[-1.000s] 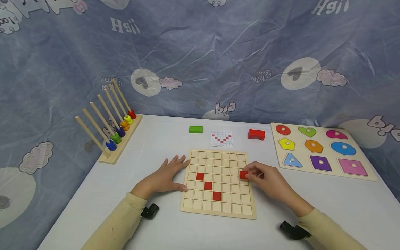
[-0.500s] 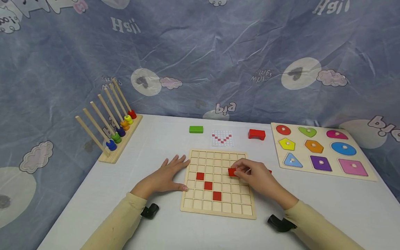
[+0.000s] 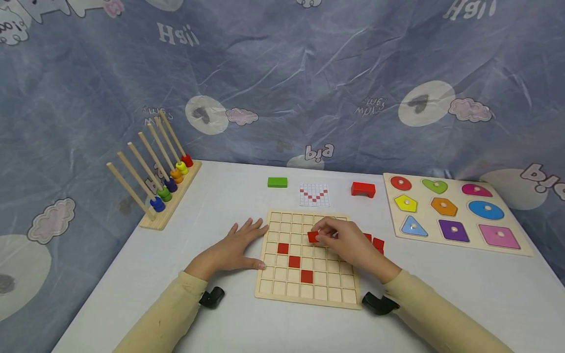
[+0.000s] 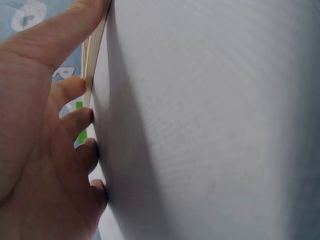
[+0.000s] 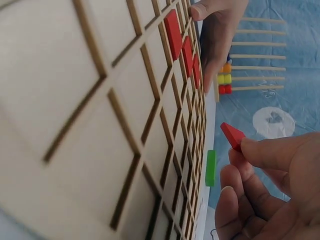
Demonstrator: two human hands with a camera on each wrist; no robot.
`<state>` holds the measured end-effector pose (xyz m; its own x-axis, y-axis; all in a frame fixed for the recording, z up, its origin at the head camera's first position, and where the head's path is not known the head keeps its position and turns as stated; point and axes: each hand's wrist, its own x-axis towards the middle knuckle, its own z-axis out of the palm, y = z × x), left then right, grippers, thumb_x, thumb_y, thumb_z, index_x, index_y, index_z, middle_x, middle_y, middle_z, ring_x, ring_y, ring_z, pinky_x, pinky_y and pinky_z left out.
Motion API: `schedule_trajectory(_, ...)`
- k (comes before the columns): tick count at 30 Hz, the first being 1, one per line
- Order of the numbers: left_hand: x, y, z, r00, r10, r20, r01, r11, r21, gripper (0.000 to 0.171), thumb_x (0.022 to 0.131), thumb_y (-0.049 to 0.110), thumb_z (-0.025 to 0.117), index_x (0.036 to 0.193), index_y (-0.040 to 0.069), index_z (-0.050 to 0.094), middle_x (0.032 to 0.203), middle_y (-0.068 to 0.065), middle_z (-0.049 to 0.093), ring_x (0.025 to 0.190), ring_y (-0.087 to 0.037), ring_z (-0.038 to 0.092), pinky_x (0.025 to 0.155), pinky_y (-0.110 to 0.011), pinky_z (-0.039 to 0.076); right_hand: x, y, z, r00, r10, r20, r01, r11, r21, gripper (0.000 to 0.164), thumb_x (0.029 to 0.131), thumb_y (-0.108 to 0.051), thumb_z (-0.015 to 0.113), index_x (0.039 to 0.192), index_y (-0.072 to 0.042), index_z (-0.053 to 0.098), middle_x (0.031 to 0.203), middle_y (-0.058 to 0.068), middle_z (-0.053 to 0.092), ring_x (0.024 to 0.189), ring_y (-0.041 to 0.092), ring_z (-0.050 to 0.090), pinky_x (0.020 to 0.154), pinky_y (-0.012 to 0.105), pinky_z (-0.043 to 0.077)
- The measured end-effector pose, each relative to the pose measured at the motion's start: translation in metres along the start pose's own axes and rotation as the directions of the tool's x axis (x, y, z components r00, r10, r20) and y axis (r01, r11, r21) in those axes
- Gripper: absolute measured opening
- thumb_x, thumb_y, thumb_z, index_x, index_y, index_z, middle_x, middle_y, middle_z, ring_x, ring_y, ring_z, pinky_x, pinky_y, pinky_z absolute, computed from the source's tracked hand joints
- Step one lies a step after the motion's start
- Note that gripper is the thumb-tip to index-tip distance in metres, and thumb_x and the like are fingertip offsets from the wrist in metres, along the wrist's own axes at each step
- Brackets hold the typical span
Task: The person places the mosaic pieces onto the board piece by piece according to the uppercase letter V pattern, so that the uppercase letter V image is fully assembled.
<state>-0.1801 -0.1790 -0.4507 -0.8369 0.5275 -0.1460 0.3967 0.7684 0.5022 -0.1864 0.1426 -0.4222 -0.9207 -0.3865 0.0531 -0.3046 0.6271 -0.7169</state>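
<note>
A wooden grid board (image 3: 282, 290) lies on the table, with three red square tiles in its cells; the nearest to me is one red tile (image 3: 306, 276). Above the board's upper middle, my right hand (image 3: 348, 241) pinches another red tile (image 3: 313, 237) between thumb and fingers. In the right wrist view that pinched tile (image 5: 231, 135) is tilted and apart from the board. My left hand (image 3: 234, 249) rests beside the board's left edge with fingers spread, its thumb and a fingertip touching the frame. More red tiles (image 3: 378, 243) lie right of the board, partly hidden by my right hand.
Behind the board lie a green block (image 3: 277, 182), a pattern card (image 3: 314, 195) with red squares, and a red arch-shaped block (image 3: 363, 189). A peg stand (image 3: 153, 224) with coloured beads stands on the left. A shape puzzle board (image 3: 474, 238) lies on the right.
My right hand has moved left from the board's right edge to over its upper middle, carrying the red tile. Red tiles it covered now show at the right. My left hand has stayed put.
</note>
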Motion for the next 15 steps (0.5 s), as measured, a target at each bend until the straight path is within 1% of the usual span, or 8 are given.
schedule_trajectory(4,0.001,-0.002,0.001,1.0,0.007,0.001,-0.007,1.0,0.002,0.103,0.08,0.054,0.082,0.161,0.015,0.033,0.169,-0.01,0.019,0.156,-0.035,0.006,0.123,-0.06,0.002,0.009,-0.005,0.003,0.999,-0.039,-0.002,0.039,0.999,0.012,0.015,0.094,-0.011,0.073,0.108,-0.016,0.073,0.087,-0.007,0.067,0.082,0.013,0.063,0.074,0.029,0.054)
schedule_trajectory(10,0.001,-0.002,0.001,1.0,0.004,-0.003,-0.004,1.0,0.006,0.103,0.079,0.054,0.083,0.161,0.015,0.033,0.169,-0.01,0.019,0.156,-0.035,0.006,0.123,-0.06,0.002,0.02,-0.011,0.013,0.999,-0.041,0.022,0.041,0.999,0.014,0.014,0.095,-0.013,0.072,0.107,-0.019,0.073,0.086,-0.008,0.065,0.081,0.012,0.061,0.072,0.028,0.053)
schedule_trajectory(15,0.001,-0.002,0.001,1.0,-0.003,-0.002,0.003,1.0,0.007,0.103,0.079,0.055,0.083,0.161,0.016,0.033,0.169,-0.01,0.019,0.156,-0.035,0.006,0.124,-0.06,0.002,0.029,-0.015,0.022,0.997,-0.074,0.037,0.074,0.997,0.008,0.013,0.096,-0.013,0.071,0.107,-0.019,0.073,0.086,-0.009,0.066,0.079,0.011,0.06,0.072,0.029,0.051)
